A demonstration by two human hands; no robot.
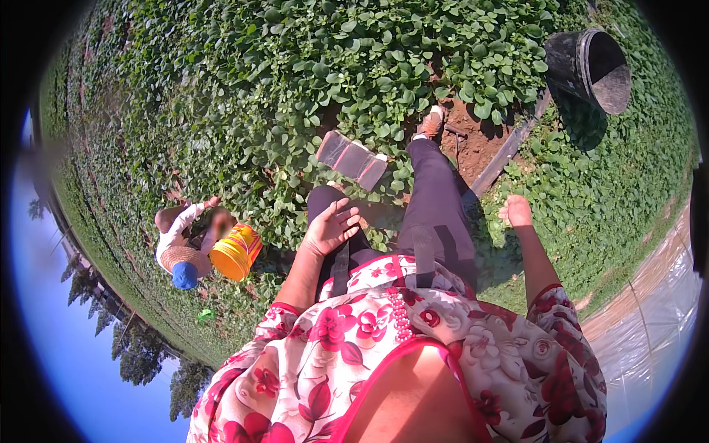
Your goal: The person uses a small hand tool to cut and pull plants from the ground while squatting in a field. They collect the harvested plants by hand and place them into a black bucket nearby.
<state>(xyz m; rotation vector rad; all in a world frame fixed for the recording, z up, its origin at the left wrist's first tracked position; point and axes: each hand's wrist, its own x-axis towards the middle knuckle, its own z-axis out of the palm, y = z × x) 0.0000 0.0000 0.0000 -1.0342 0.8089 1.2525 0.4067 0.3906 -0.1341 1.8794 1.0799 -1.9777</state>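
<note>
1. far left, a co-worker [173, 240] bends beside a yellow bucket [235, 255].
2. the left hand [332, 227] hangs by the left leg [323, 196], palm showing, fingers loosely open, empty.
3. ahead, a grey slab [352, 159] lies among the leafy plants [413, 44] that spread all round.
4. a small dark tool [456, 134] seems to rest on bare soil [478, 144].
5. the right hand [515, 210] is curled closed; cannot tell whether it hides anything.
6. far right, a black bucket [567, 63].
7. no handling step seems under way; working plants or tool would call for stooping lower.
</note>
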